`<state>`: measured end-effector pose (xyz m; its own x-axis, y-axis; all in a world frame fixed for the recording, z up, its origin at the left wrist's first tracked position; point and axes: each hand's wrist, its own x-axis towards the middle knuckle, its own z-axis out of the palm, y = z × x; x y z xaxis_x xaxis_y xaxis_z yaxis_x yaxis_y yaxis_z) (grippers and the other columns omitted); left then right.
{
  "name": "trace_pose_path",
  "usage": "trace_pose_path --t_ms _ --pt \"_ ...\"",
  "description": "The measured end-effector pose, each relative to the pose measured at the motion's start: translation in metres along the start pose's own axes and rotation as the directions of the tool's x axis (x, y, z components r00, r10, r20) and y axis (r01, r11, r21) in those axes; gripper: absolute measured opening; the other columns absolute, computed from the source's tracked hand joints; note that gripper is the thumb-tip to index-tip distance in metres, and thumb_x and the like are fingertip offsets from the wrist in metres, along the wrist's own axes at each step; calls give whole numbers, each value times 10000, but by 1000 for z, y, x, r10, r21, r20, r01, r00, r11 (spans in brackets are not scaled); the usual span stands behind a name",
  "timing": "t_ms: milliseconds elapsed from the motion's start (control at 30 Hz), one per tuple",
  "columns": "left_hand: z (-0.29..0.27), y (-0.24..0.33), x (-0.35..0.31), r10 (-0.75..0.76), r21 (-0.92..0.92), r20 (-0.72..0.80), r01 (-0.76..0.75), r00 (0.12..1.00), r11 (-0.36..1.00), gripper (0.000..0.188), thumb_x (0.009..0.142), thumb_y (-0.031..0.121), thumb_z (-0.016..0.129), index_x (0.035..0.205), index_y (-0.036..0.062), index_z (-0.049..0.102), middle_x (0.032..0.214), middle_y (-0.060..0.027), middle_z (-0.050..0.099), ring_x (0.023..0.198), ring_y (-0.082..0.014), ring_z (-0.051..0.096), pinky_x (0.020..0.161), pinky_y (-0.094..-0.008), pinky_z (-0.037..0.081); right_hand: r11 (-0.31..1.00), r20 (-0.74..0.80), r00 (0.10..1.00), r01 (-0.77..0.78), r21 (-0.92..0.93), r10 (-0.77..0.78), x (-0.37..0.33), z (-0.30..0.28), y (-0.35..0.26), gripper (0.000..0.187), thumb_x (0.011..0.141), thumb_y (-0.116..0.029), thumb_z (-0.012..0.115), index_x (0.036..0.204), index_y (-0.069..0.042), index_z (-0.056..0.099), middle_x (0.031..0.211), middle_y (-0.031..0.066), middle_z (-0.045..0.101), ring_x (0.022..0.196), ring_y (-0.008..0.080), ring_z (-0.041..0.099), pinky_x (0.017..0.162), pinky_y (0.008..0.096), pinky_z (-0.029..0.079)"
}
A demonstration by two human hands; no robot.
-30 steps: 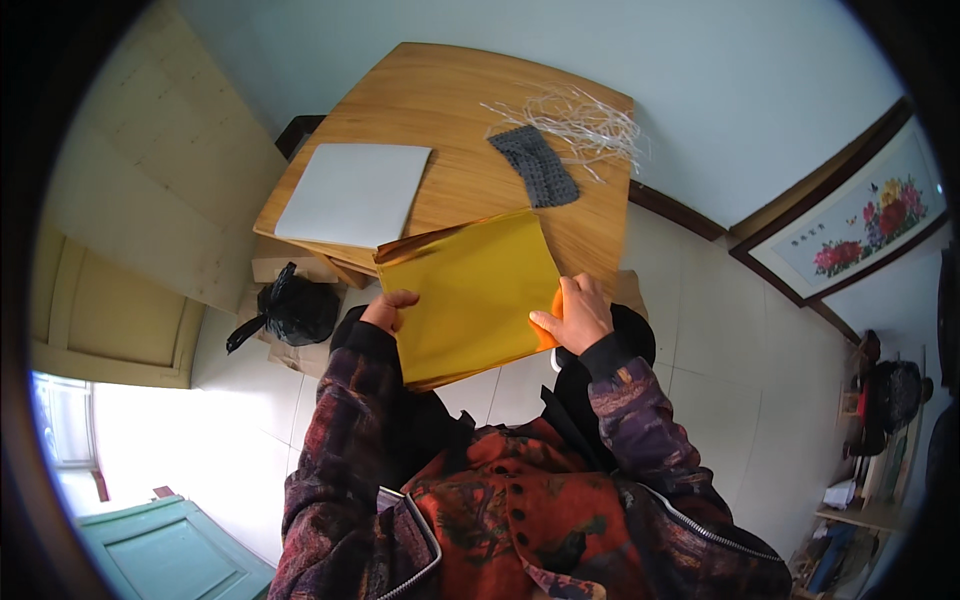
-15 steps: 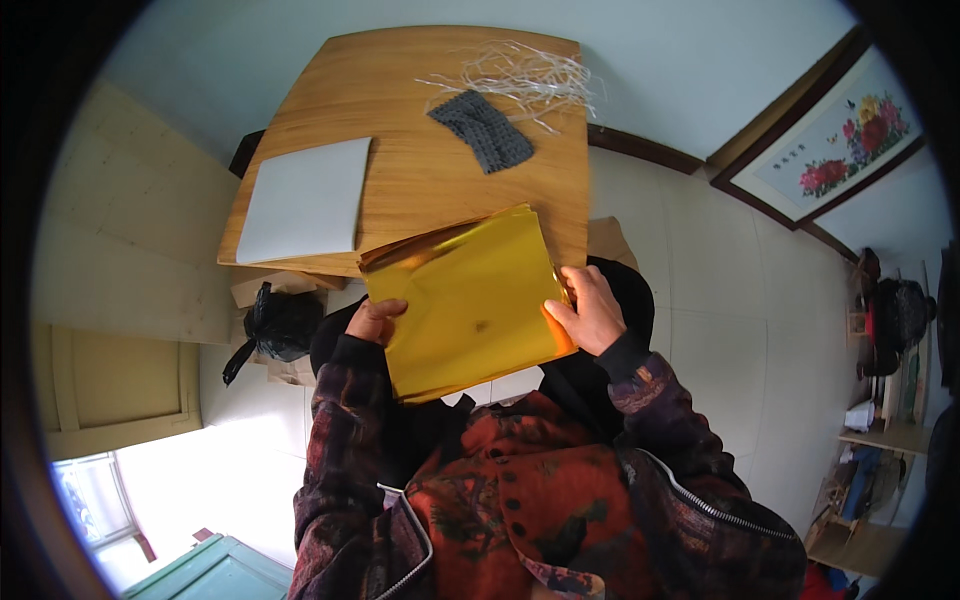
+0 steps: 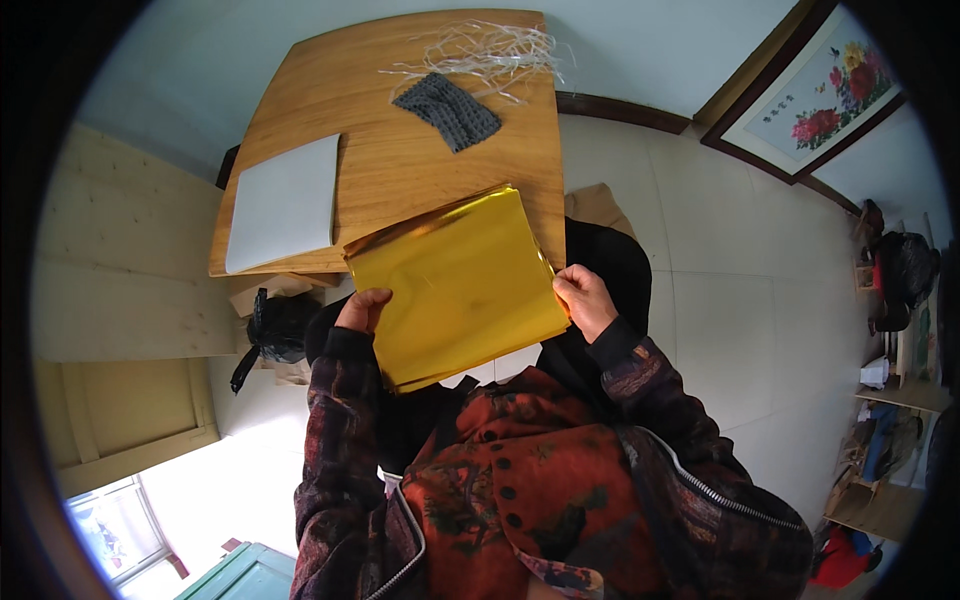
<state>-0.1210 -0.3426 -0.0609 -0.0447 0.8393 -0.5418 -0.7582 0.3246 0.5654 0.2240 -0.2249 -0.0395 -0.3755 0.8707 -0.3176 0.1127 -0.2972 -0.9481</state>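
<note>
A stack of shiny gold foil sheets (image 3: 455,285) lies tilted over my lap, its far edge reaching over the near edge of the wooden table (image 3: 400,180). My left hand (image 3: 364,309) grips the stack's left side, thumb on top and fingers hidden beneath. At the right edge, my right hand (image 3: 587,300) pinches the sheets between thumb and fingers. The layered edges show slightly uneven along the top left and the right.
On the table are a white flat board or folder (image 3: 285,205), a dark grey knitted piece (image 3: 447,111) and a tangle of clear strips (image 3: 490,57). A black plastic bag (image 3: 278,328) sits below the table's left side. Brown cardboard (image 3: 602,210) shows at its right.
My right thumb has slid off the top face to the stack's right edge, where the hand now pinches. The view has shifted a little; the table things lie as before.
</note>
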Motion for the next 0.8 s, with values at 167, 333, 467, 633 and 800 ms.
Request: trace_pose_path --t_ms 167,333,467,633,800 --pt "-11 8 6 -29 41 -72 32 997 999 357 810 36 568 1164 -11 566 1119 -114 641 1027 -269 611 940 -368 479 997 -1 997 72 -21 -72 2 2 0 122 895 -102 574 817 -9 572 708 -12 538 634 51 474 573 218 408" --pt "8 7 -1 54 154 -259 -14 965 988 329 866 113 568 1173 -5 563 1139 -121 633 1042 -276 604 943 -380 472 976 3 997 -70 206 71 -2 2 -5 146 898 -126 573 813 -8 572 724 -9 532 627 55 465 570 219 405" --pt "25 2 -20 -2 -250 -91 -21 996 968 387 900 180 569 1247 16 523 1239 -124 583 1123 -291 559 975 -410 442 971 -18 995 -95 220 102 -2 1 -7 150 899 -135 575 817 -10 573 751 0 541 625 56 470 561 216 398" --pt "21 -17 -45 114 -205 80 -96 990 974 479 909 201 565 1348 52 446 1344 -112 508 1247 -294 465 1044 -423 375 930 39 989 -151 335 146 -2 -1 -11 119 913 -141 544 877 -29 560 759 16 554 604 82 535 511 232 467" --pt "7 -38 -36 194 -185 129 -169 972 968 485 933 200 528 1377 48 404 1353 -108 501 1259 -274 461 1057 -403 365 896 82 982 -191 400 172 -2 -3 -10 98 914 -148 534 882 -55 538 766 27 567 599 103 577 486 255 510"
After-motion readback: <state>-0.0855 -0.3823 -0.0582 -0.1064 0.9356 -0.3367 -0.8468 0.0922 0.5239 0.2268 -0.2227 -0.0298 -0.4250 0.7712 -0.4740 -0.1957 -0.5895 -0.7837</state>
